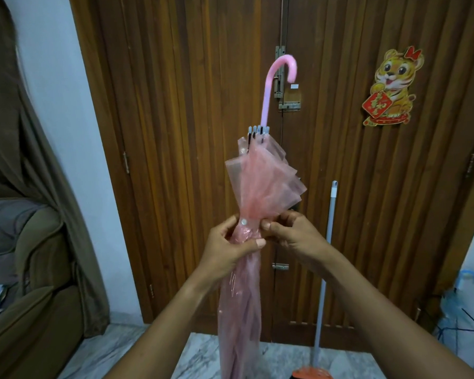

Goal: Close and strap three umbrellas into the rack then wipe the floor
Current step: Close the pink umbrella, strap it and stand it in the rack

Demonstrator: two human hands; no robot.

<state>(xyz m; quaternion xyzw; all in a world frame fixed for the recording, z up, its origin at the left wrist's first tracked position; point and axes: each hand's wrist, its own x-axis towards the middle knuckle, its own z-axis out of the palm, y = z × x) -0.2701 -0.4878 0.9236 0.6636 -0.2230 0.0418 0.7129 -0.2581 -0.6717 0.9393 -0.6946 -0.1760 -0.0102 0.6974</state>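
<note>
A folded pink see-through umbrella (260, 181) stands upright in front of me, its curved pink handle (278, 75) at the top and its tip out of sight below. My left hand (227, 247) wraps around the gathered canopy at its middle, beside the white snap button (243, 222) of the strap. My right hand (293, 236) pinches the pink strap and canopy from the right, its fingertips touching the folds. A blue see-through umbrella (460, 299) stands in a dark wire rack (449, 329) at the far right.
A wooden double door (189, 132) with a tiger sticker (391, 86) fills the background. A mop with a grey pole (324, 269) and orange head (312, 374) leans against it. A brown armchair (30, 283) and curtain (25, 132) are on the left. Marble floor (203, 354) lies below.
</note>
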